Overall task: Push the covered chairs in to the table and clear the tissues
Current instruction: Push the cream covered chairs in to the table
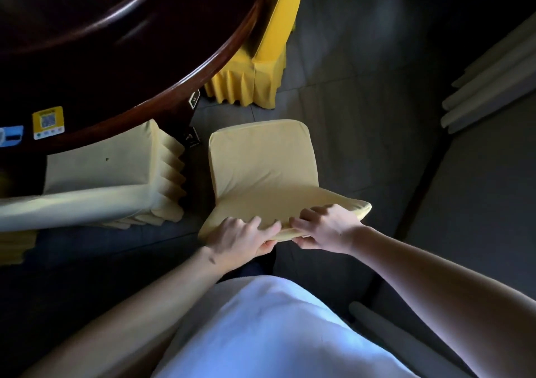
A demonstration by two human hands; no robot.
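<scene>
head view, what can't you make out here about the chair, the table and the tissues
- Chair legs: head view, hidden under its cover and seat.
- Table top: mostly cut off by the top and left edges and very dark; no tissues can be made out.
- Stickers on the table: print too small to read.
- Left hand and right hand: both grip the chair back, thumbs partly hidden beneath it.

Restaurant: round table [162,93], covered chairs [261,163]

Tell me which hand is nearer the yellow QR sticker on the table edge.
Left. The left hand grips the chair back's near end; the right hand grips farther from the yellow QR sticker.
</scene>
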